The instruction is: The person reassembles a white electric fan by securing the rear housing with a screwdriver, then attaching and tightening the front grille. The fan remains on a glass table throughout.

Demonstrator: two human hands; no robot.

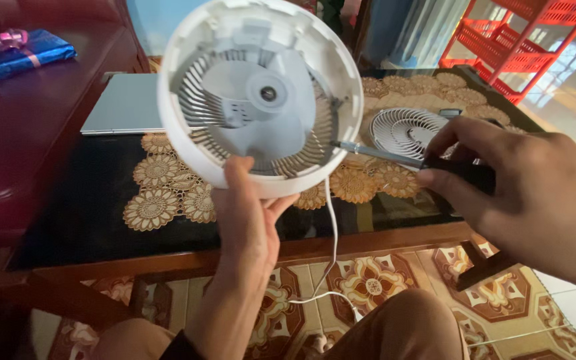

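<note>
My left hand (247, 217) holds up a round white fan housing (259, 93) by its lower rim, its open side facing me with the grille ribs and centre hub showing. My right hand (521, 187) grips a screwdriver (385, 155) by its black handle, and the metal shaft's tip touches the housing's right inner edge. A white cord (331, 247) hangs from the housing down toward my knees.
A separate white fan grille (405, 130) lies on the glass-topped wooden table (88, 213) over crocheted doilies (161, 200). A closed grey laptop (125, 107) rests at the table's back left. A red plastic rack (521, 40) stands at the far right. The floor is patterned tile.
</note>
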